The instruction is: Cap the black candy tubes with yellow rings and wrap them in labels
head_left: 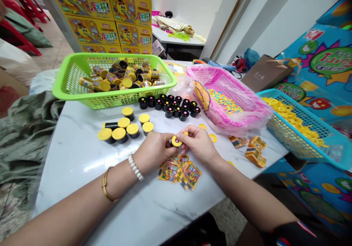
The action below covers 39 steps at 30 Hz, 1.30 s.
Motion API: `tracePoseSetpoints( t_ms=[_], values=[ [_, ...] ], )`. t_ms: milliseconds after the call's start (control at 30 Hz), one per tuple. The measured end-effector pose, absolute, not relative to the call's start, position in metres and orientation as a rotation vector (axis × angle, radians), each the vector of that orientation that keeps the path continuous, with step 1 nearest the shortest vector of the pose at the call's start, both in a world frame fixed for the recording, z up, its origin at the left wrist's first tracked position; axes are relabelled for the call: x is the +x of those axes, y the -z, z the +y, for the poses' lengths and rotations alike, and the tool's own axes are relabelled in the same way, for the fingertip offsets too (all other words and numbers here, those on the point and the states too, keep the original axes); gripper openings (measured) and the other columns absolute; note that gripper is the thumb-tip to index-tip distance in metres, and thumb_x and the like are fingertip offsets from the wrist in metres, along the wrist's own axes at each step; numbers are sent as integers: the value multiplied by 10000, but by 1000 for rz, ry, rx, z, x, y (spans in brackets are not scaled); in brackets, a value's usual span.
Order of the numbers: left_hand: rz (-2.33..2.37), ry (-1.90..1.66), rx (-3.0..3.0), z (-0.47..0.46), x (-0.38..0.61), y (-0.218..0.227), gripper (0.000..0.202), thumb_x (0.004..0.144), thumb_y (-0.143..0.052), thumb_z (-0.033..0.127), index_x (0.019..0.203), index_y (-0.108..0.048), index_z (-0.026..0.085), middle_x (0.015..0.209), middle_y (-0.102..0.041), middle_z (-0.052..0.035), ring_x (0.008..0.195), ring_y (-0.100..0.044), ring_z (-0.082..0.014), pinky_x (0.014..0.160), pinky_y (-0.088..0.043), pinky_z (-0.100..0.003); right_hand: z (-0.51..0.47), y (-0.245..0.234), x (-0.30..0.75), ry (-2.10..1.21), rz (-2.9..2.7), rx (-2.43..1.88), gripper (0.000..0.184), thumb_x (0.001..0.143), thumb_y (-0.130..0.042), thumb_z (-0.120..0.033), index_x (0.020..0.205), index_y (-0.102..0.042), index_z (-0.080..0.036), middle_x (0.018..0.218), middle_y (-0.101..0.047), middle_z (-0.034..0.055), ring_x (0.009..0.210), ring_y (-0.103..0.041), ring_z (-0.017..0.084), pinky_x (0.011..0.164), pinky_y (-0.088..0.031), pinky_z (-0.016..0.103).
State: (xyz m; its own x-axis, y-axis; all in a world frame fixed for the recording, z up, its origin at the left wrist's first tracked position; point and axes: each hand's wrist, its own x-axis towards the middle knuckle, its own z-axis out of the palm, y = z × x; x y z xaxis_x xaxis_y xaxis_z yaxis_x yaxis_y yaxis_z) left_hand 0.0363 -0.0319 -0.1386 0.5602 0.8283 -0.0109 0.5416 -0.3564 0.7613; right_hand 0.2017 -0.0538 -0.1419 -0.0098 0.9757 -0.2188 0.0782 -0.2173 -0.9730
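Observation:
My left hand (159, 148) grips a small black cup, mostly hidden by the fingers, near the middle of the table. A yellow ring (173, 141) lies on its top, with a pink dot showing in the hole. From the other side, my right hand (199, 143) is closed, its thumb at the ring's edge. A bit of another yellow ring (186, 133) shows between its fingers. Printed orange wrappers (189, 174) lie below both hands. Left of them stand several black cups with yellow tops (119, 134). Open black cups (176, 106) with pink or yellow dots cluster behind.
A green basket (115, 101) holds finished-looking labelled cups. The pink basket (247, 121) has a plastic liner and colourful candies (224, 101). Yellow rings fill a blue basket (305, 154) at right. Folded orange wrappers (255, 152) lie near the right edge; yellow cartons (90, 3) are stacked behind.

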Motion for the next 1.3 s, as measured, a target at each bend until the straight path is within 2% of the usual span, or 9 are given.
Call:
tracePoseSetpoints(
  t_ms=[167,367,533,633,700,800,900,1167,1300],
  values=[
    [1084,-439,1871,-32,35,134,95,767,-615,225,761,-689,166,542,-666,16,467,-580,-111,444,-350,-187,-56,146,200,-1294,-1213,-1410,289,741,-727,-401,775,-549,-176,572,-644,-24,433,-630,124,424,-469,199],
    [978,-301,1281,-32,37,125,331,905,-502,415,839,-662,134,561,-675,-35,465,-629,-131,473,-492,-221,-64,155,201,-1242,-1260,-1396,242,818,-653,-404,828,-537,-193,655,-626,-34,475,-611,105,457,-483,209],
    [994,-302,1339,-32,39,127,339,926,-501,403,859,-702,138,582,-655,-17,497,-622,-109,496,-489,-200,-65,156,203,-1194,-1325,-1416,192,871,-583,-393,845,-503,-220,533,-525,-83,412,-516,88,414,-405,186],
    [998,-329,1484,-39,40,130,378,949,-434,421,1001,-676,135,540,-606,3,484,-607,-128,476,-470,-217,-64,154,203,-1199,-1318,-1429,211,863,-583,-400,806,-489,-220,473,-478,-99,360,-431,75,372,-324,175],
    [1139,-586,1740,-44,40,133,362,913,-512,377,1179,-607,151,606,-610,17,504,-576,-128,484,-450,-227,-63,155,203,-1222,-1276,-1422,237,853,-587,-421,792,-479,-219,456,-471,-102,344,-407,76,356,-298,178],
    [1173,-841,2136,-46,39,137,304,797,-686,298,1066,-654,159,819,-627,-28,620,-573,-132,614,-484,-271,-61,160,202,-1221,-1230,-1369,259,844,-591,-449,798,-488,-217,451,-473,-102,350,-405,81,359,-304,181],
    [1119,-906,2289,-46,37,141,185,810,-678,234,980,-677,160,909,-626,-50,646,-570,-126,657,-491,-276,-60,164,199,-1203,-1239,-1300,246,826,-614,-432,803,-501,-214,510,-521,-86,388,-437,81,394,-345,188],
    [1153,-763,2296,-48,40,147,197,881,-605,232,1051,-684,172,946,-673,-61,790,-615,-167,731,-466,-273,-59,150,201,-908,-1512,-1583,164,832,-586,-331,755,-499,-215,588,-531,-52,548,-529,113,492,-358,201],
    [1160,-766,2202,-45,40,149,209,857,-634,276,1015,-712,163,898,-656,-53,743,-591,-157,688,-443,-262,-59,152,204,-1076,-1437,-1488,196,850,-581,-387,810,-489,-219,597,-556,-60,497,-528,98,462,-375,190]
  ],
)
